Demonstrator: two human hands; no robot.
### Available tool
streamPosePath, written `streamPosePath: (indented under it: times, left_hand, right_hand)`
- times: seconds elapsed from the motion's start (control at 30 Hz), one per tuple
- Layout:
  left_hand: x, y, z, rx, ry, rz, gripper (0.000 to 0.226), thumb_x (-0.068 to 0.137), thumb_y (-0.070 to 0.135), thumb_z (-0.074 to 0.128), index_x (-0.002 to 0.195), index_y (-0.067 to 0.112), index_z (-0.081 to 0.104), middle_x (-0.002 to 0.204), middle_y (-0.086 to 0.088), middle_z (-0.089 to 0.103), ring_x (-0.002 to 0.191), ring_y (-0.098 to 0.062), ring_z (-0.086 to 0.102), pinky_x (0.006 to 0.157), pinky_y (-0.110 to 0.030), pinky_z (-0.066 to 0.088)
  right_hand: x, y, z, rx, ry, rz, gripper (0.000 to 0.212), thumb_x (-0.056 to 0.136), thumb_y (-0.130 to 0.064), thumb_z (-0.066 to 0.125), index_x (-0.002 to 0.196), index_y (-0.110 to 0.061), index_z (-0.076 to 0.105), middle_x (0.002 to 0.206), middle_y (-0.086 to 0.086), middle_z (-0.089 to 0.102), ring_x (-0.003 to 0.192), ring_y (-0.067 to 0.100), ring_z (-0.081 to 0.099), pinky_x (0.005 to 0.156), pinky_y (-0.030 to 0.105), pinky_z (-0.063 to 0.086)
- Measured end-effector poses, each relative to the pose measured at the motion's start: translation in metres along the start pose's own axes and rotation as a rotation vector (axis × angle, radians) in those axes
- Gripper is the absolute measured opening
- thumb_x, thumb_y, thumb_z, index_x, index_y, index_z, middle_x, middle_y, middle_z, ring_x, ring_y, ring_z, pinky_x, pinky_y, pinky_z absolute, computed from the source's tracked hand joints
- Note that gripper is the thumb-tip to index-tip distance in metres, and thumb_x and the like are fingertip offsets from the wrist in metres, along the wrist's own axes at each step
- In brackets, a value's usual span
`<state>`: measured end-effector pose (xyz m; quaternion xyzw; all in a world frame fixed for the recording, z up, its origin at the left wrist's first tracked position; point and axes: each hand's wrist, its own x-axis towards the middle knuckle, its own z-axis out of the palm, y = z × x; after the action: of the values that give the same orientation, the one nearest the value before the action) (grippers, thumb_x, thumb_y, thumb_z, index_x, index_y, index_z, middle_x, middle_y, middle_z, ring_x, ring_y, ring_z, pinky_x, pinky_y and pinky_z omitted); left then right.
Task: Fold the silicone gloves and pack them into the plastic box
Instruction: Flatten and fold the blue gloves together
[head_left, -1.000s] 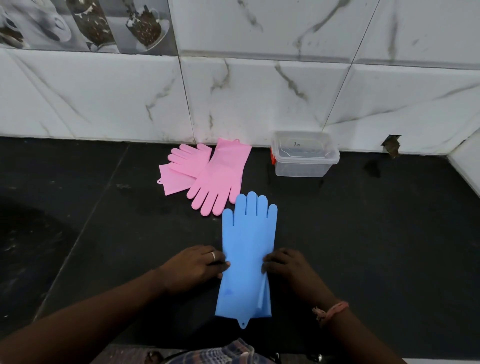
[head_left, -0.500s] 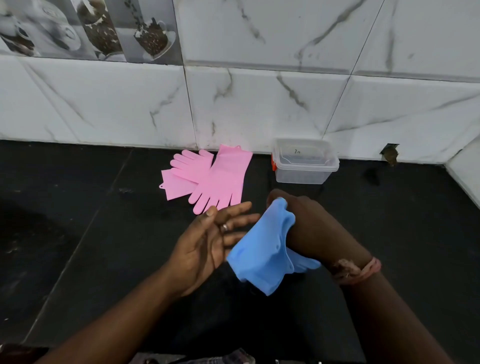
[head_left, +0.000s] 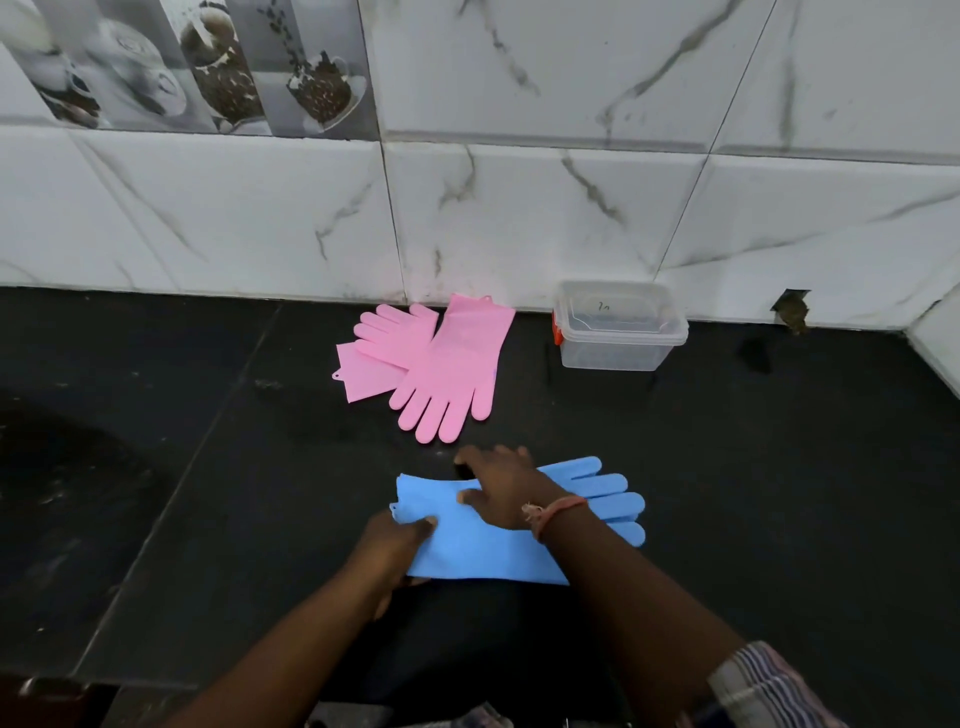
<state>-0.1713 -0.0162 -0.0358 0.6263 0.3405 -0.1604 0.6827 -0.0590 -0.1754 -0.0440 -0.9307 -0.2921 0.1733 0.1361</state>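
A blue silicone glove (head_left: 483, 551) lies flat and sideways on the black counter, cuff to the left, fingers to the right. My left hand (head_left: 392, 545) pinches its cuff edge at the near left. My right hand (head_left: 506, 488) presses flat on the glove's middle, fingers spread, and hides part of it. Two pink silicone gloves (head_left: 441, 358) lie overlapping farther back near the wall. The clear plastic box (head_left: 618, 327) with its lid on stands against the wall at the right of the pink gloves.
The black counter (head_left: 779, 493) ends at a white marble-tile wall (head_left: 519, 218). A side wall (head_left: 940, 343) closes the far right corner. A small dark hole (head_left: 792, 306) is in the wall right of the box.
The blue glove was lifted off the counter, turned a quarter turn, and laid down sideways. Both hands came back down onto it, the left at the cuff, the right on the middle.
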Motion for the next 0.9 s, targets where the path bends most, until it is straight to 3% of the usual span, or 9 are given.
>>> streamPosePath:
  times: [0.13,0.2,0.27,0.43,0.5,0.63,0.73,0.9]
  left_hand:
    - [0.014,-0.006,-0.008,0.099,0.148,0.013,0.022,0.105,0.025,0.059,0.113,0.010,0.072,0.108,-0.016,0.078,0.090,-0.031,0.075,0.064,-0.034,0.060]
    - [0.017,-0.012,-0.014,0.158,0.212,0.062,0.023,0.104,0.029,0.060,0.106,0.011,0.073,0.106,-0.014,0.078,0.092,-0.030,0.074,0.078,-0.042,0.061]
    - [0.018,-0.014,-0.018,0.173,0.244,0.100,0.022,0.100,0.032,0.066,0.108,0.012,0.072,0.104,-0.010,0.078,0.094,-0.028,0.074,0.088,-0.045,0.059]
    - [0.017,-0.013,-0.017,0.186,0.215,0.131,0.027,0.093,0.030,0.076,0.114,0.013,0.071,0.108,-0.007,0.077,0.097,-0.025,0.073,0.081,-0.039,0.059]
    - [0.016,-0.013,-0.017,0.195,0.228,0.141,0.023,0.096,0.029,0.073,0.115,0.015,0.069,0.110,-0.007,0.075,0.099,-0.024,0.071,0.083,-0.040,0.058]
    - [0.011,-0.010,-0.014,0.181,0.223,0.188,0.021,0.098,0.028,0.070,0.115,0.016,0.071,0.107,-0.008,0.077,0.098,-0.028,0.074,0.093,-0.052,0.060]
    - [0.005,-0.006,-0.012,0.186,0.234,0.237,0.017,0.098,0.027,0.070,0.112,0.018,0.072,0.103,-0.007,0.078,0.097,-0.028,0.075,0.092,-0.055,0.060]
    - [-0.004,0.003,-0.005,0.214,0.261,0.299,0.008,0.098,0.031,0.069,0.106,0.029,0.069,0.104,-0.002,0.076,0.094,-0.023,0.073,0.088,-0.051,0.061]
  right_hand:
    - [-0.028,0.024,0.013,-0.041,0.348,0.039,0.035,0.094,-0.042,0.050,0.124,-0.026,0.058,0.120,-0.004,0.060,0.115,0.021,0.051,0.098,0.042,0.034]
    - [-0.050,0.034,0.022,0.013,0.563,0.136,0.028,0.093,-0.032,0.055,0.118,-0.024,0.062,0.117,-0.004,0.063,0.115,0.020,0.055,0.101,0.041,0.037]
    - [-0.066,0.042,0.036,-0.007,0.650,0.236,0.029,0.092,-0.025,0.057,0.121,-0.020,0.063,0.123,0.000,0.064,0.122,0.024,0.056,0.108,0.043,0.037]
    - [-0.063,0.037,0.037,-0.176,0.377,0.332,0.046,0.101,-0.033,0.039,0.145,-0.019,0.043,0.156,0.007,0.038,0.148,0.027,0.025,0.122,0.046,0.009]
    - [-0.057,0.025,0.031,-0.190,0.382,0.339,0.047,0.102,-0.031,0.035,0.148,-0.019,0.039,0.160,0.007,0.031,0.150,0.026,0.019,0.122,0.046,0.005]
    - [-0.063,-0.032,0.038,0.251,0.534,0.220,0.050,0.102,-0.033,0.040,0.149,-0.016,0.038,0.159,0.002,0.033,0.148,0.016,0.026,0.118,0.025,0.018]
    - [-0.068,-0.058,0.050,0.589,0.506,0.305,0.058,0.103,-0.037,0.039,0.155,-0.020,0.021,0.162,-0.006,0.024,0.147,0.008,0.023,0.114,0.014,0.013]
    - [-0.071,-0.063,0.061,0.693,0.403,0.364,0.065,0.104,-0.034,0.038,0.157,-0.019,0.004,0.165,-0.008,0.005,0.147,0.003,0.012,0.106,0.001,-0.002]
